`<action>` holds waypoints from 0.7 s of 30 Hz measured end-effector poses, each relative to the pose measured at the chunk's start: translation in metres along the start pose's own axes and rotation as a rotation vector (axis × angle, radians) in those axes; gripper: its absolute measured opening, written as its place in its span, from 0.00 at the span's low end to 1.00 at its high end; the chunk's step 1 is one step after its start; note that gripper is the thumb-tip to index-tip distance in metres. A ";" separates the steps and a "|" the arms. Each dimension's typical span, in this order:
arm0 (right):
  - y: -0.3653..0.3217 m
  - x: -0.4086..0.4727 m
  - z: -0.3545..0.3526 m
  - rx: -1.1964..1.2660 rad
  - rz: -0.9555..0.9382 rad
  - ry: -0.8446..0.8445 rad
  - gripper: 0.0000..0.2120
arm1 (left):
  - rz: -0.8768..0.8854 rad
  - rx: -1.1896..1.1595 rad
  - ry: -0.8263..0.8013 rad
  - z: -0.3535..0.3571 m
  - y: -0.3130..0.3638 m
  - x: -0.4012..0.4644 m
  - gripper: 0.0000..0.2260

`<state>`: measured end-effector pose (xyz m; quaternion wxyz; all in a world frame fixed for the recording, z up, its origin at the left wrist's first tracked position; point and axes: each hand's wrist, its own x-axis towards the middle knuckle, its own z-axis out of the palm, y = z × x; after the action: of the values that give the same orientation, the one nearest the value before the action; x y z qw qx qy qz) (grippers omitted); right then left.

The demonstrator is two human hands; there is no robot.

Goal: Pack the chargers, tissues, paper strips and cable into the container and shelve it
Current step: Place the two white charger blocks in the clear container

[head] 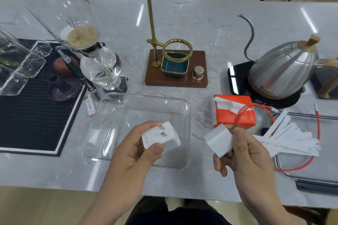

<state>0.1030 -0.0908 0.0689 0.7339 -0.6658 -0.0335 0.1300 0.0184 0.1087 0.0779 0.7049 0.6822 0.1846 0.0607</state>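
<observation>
Two white chargers (pixel 161 135) (pixel 218 139) held over clear container (pixel 186 115); orange tissue pack (pixel 234 113) beside it.

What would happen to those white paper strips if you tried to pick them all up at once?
The paper strips look thin and lie fanned out loosely, so they would probably flop and bend. Nothing seems to hold them together, so a few might slip out of the bunch. The red cable runs right by them, so it might drag along too.

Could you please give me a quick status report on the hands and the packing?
Left hand holds one white charger above the clear container. Right hand holds the second charger. Tissue pack, paper strips, red cable still outside. Nothing in the way.
</observation>
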 end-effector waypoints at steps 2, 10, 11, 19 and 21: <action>-0.001 -0.001 0.007 -0.009 -0.005 0.020 0.19 | -0.013 0.027 -0.032 -0.007 0.000 0.004 0.18; -0.001 -0.007 0.033 -0.047 -0.053 0.108 0.23 | -0.037 0.086 -0.159 -0.029 -0.011 0.022 0.15; 0.000 -0.007 0.034 -0.048 -0.061 0.117 0.23 | -0.038 0.087 -0.169 -0.031 -0.012 0.023 0.14; -0.005 -0.013 0.046 -0.093 -0.105 0.169 0.17 | -0.048 0.074 -0.263 -0.044 -0.013 0.035 0.12; -0.007 -0.011 0.044 -0.118 -0.102 0.164 0.18 | -0.049 0.089 -0.283 -0.043 -0.013 0.037 0.12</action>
<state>0.0833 -0.0516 0.0820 0.6995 -0.7136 -0.0148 0.0353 0.0357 0.1608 0.0585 0.6942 0.7099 0.1024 -0.0614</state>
